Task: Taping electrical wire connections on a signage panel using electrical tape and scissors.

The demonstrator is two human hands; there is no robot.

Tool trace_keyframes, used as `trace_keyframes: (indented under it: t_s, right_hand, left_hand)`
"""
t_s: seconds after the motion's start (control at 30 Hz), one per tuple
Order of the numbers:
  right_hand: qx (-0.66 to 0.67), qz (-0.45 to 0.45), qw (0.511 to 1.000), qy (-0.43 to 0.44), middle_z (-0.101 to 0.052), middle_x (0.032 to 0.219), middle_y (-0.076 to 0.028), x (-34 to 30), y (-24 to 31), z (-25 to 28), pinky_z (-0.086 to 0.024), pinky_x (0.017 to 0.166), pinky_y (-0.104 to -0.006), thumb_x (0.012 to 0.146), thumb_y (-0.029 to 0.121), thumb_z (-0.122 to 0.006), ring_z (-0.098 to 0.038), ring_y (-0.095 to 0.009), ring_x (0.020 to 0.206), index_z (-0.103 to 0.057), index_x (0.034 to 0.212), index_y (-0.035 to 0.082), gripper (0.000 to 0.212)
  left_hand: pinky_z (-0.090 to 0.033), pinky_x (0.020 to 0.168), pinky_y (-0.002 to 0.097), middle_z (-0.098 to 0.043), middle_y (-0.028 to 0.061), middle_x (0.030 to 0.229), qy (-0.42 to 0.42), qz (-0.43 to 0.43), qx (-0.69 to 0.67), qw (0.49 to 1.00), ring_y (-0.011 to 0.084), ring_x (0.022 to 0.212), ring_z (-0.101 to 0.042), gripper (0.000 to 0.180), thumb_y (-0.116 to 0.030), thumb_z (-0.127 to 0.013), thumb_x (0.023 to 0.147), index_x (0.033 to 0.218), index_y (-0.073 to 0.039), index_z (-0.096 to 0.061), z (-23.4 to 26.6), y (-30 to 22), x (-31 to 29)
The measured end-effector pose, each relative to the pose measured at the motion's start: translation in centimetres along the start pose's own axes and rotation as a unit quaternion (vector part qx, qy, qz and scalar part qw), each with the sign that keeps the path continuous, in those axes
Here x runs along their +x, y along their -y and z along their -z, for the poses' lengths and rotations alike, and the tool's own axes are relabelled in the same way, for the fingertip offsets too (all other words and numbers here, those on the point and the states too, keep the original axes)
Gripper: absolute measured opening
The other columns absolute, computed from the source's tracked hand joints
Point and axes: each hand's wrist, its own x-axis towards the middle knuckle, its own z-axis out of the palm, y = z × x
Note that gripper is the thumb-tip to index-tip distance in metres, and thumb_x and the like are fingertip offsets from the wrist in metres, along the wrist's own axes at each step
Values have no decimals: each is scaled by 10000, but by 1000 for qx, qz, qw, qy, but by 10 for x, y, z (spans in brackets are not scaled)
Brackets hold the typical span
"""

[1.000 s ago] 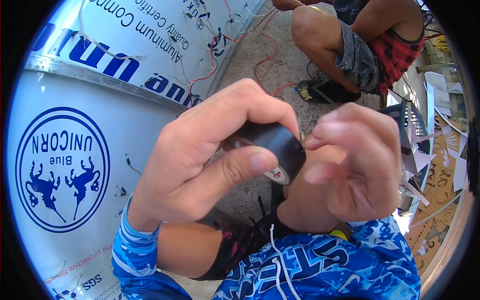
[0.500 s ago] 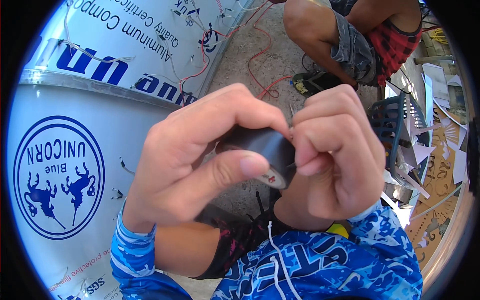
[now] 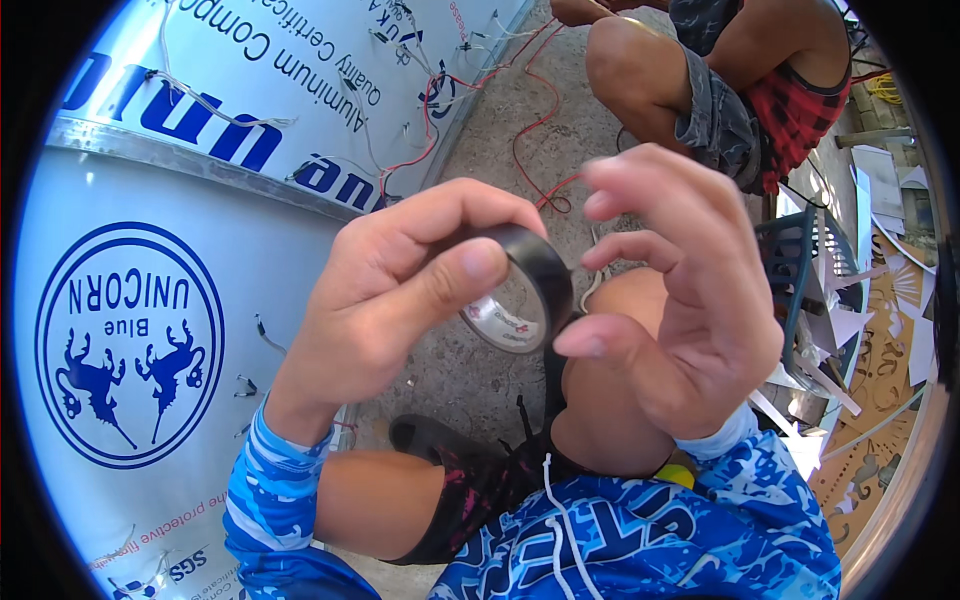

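Observation:
A roll of black electrical tape (image 3: 545,278) is gripped between the thumb and fingers of my left hand (image 3: 385,285). Its pale inner core with small red marks faces me. Close by on the right, my right hand (image 3: 690,290) has its fingers curved and spread apart, with the thumb near the roll's outer face. Nothing shows between those fingers. A tiny bit sticks out from the roll's right side, too small to make out.
White panels (image 3: 270,350) with blue print and loose wires stand at the left. Red wire (image 3: 527,150) runs over the concrete floor. Another person (image 3: 740,90) crouches at the upper right. A dark plastic basket (image 3: 790,250) with white scraps sits below, beside a brown cut-out sheet (image 3: 880,400).
My right hand has opened from a closed pinch at the tape and drawn slightly away. The roll has tilted in my left hand, so its core hole now shows.

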Motion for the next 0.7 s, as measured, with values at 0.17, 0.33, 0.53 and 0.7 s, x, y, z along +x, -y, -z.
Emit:
trace_keyframes:
  t_s: [0.17, 0.33, 0.53, 0.7]
  right_hand:
    - [-24, 23, 999, 40, -687, 869, -124, -2, -7, 12, -474, 662, -271, 800, 141, -829, -628, -184, 819, -742, 937, -34, 239]
    - [19, -116, 991, -63, -608, 841, -93, -5, 3, 13, -404, 694, -242, 915, 165, -751, -544, -142, 777, -656, 899, -36, 223]
    - [258, -174, 946, -85, -523, 862, -64, -12, 5, 24, -368, 694, -231, 1000, 214, -652, -472, -119, 793, -557, 927, -27, 269]
    - [209, -218, 946, -115, -476, 830, -34, -37, 26, 28, -335, 685, -245, 981, 252, -678, -435, -122, 786, -551, 885, 9, 290]
  left_hand:
    - [-500, 804, 224, -599, 142, 1208, -13, -14, 23, 1000, 118, 956, -612, 469, -281, -640, 994, 1303, 47, -510, -18, 1, 8]
    - [-577, 767, 296, -380, 252, 1414, -46, -225, 294, 928, 234, 1018, -649, 652, -134, -881, 759, 1297, -47, -523, -31, 5, 10]
    - [-602, 735, 331, -484, 192, 1277, -66, -426, 520, 738, 273, 1019, -636, 257, -155, -863, 766, 952, -73, -705, -43, 15, 21]
    - [-539, 921, 466, -578, -7, 808, -79, -445, 566, 689, 232, 872, -506, 291, -416, -764, 795, 829, -129, -731, -81, 8, -6]
